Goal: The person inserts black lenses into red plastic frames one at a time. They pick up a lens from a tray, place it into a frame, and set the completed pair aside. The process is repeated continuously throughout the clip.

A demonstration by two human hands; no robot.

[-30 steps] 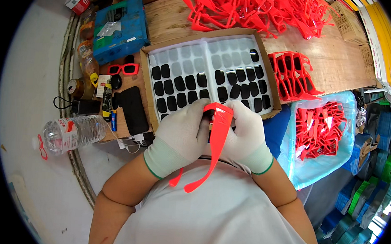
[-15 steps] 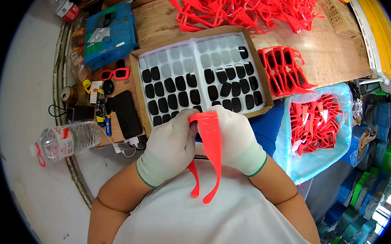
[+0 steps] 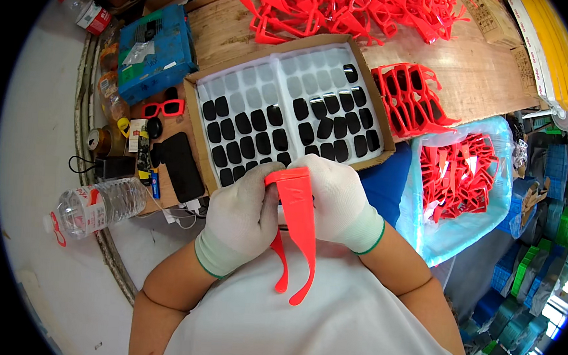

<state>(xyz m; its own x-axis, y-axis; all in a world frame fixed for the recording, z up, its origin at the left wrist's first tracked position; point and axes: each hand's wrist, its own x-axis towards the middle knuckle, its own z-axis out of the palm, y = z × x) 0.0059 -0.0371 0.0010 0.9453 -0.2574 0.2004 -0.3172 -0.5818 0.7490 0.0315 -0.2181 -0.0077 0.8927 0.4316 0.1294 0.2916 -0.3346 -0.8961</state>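
Observation:
Both my hands wear white knit gloves with green cuffs. Between them, close to my chest, is a red glasses frame (image 3: pixel 299 211) with its temples pointing down toward me. My left hand (image 3: pixel 241 217) is closed round one side of its front, and my right hand (image 3: pixel 336 197) grips the other. The fingers partly hide the front, so I cannot tell whether lenses sit in it. Just beyond my hands lies a shallow cardboard box (image 3: pixel 191 123) with rows of dark lenses (image 3: pixel 259 119) on a white divided liner.
A heap of red frames (image 3: pixel 346 12) covers the far table. Stacked red glasses (image 3: pixel 409 100) stand right of the box, above a blue-lined bin (image 3: pixel 501 191) of red pieces. At left are a phone (image 3: pixel 182 168), a water bottle (image 3: pixel 97 206), a blue box (image 3: pixel 158 53) and red glasses (image 3: pixel 163 108).
The held frame and both hands have shifted slightly left, and its temple tips sit a little lower. The grip stays on the same parts.

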